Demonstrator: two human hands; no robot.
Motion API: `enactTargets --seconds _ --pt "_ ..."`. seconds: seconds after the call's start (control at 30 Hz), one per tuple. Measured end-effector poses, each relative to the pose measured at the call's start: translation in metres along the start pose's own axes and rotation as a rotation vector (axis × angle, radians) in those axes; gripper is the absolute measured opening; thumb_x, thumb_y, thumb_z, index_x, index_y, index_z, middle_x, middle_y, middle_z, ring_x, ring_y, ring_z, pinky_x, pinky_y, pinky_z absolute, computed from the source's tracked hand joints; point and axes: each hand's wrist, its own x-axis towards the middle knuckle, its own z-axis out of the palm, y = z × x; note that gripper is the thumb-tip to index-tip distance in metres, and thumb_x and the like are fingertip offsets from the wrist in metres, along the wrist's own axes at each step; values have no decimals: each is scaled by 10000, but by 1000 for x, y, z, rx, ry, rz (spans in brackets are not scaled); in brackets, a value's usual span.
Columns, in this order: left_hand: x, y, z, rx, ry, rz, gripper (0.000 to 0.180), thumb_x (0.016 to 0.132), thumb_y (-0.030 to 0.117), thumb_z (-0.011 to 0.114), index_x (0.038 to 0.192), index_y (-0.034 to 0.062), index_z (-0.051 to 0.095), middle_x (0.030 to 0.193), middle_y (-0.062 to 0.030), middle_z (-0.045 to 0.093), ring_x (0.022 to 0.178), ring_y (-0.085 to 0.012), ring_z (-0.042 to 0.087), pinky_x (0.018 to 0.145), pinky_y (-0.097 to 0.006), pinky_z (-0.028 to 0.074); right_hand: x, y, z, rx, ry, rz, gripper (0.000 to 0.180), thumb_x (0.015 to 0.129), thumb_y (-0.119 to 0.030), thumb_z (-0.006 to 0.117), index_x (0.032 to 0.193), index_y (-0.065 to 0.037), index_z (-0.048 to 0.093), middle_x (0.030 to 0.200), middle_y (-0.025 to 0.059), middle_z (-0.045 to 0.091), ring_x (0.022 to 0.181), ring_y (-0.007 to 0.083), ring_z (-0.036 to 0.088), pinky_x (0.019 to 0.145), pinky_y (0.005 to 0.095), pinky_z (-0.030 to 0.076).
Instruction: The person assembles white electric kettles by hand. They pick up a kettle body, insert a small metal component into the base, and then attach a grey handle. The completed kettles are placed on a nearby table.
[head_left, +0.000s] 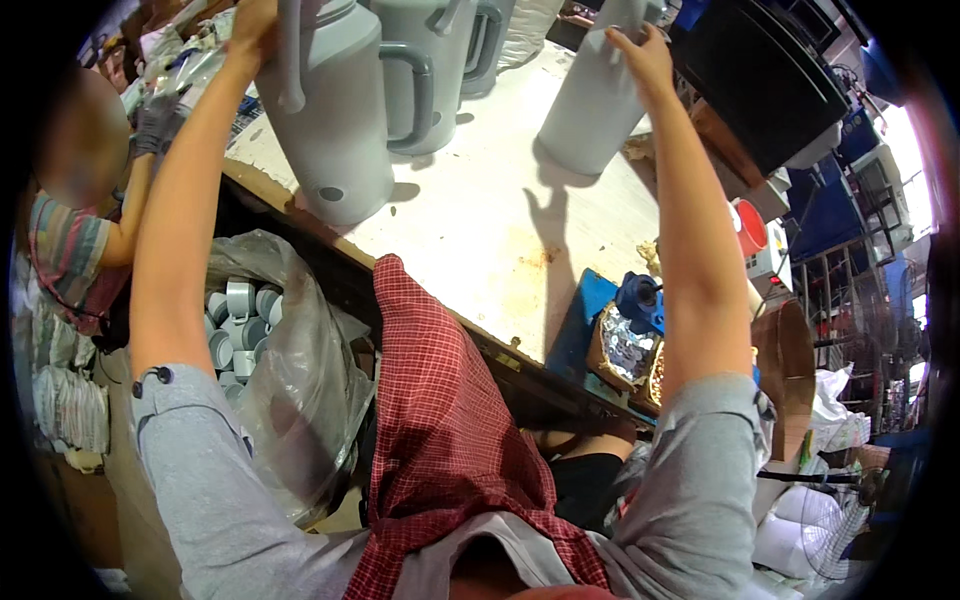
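A large grey jug [335,130] stands near the left front edge of the table. My left hand [254,32] is at its upper left side, beside a pale upright handle; the fingertips are partly hidden. My right hand [645,62] grips the upper part of a grey handleless cylindrical vessel [592,110], thumb on the near side. That vessel leans a little, its base low over the white tabletop. Between my hands, behind the first jug, stands another grey jug [425,75] with a looped side handle. The tops of the vessels run out of view.
The white table [470,230] has a worn edge. A clear plastic bag [310,400] of grey parts sits below left. Small parts fill a box [622,345] at right, beside a blue tool [640,300]. A black box [765,80] stands far right. Another person's gloved hand [152,125] is left.
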Motion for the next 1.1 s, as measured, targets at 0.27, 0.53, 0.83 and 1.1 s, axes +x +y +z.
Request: enactTargets --seconds 0.27,0.53,0.83,1.1 --pt "-74 98 -70 -418 218 -373 207 914 122 583 1101 50 530 1202 -91 568 1151 -192 515 997 -346 371 -97 -165 -77 760 -115 -12 173 930 -188 569 976 -23 588 660 -15 498 571 75 468 522 224 376" --pt "-80 252 -55 -1025 -271 -423 430 942 421 480 1154 47 511 1209 -148 532 1140 -254 513 1001 -458 389 -229 -209 -88 431 -70 -113 248 855 -213 643 1032 -39 636 900 183 664 723 323 643 652 388 498" --pt "-163 372 -29 -1545 -682 -882 419 935 400 476 683 84 367 772 -46 392 802 -183 421 897 -375 396 -380 -136 -150 306 -11 82 374 838 -119 643 1199 -36 593 1060 129 610 906 226 609 804 313 486" --pt "-177 338 -36 -1539 -714 -959 355 941 407 477 829 71 458 899 -80 478 1054 -304 524 875 -493 492 -523 13 -303 -598 361 280 159 814 -92 667 970 -64 660 877 94 630 743 231 643 631 313 513"
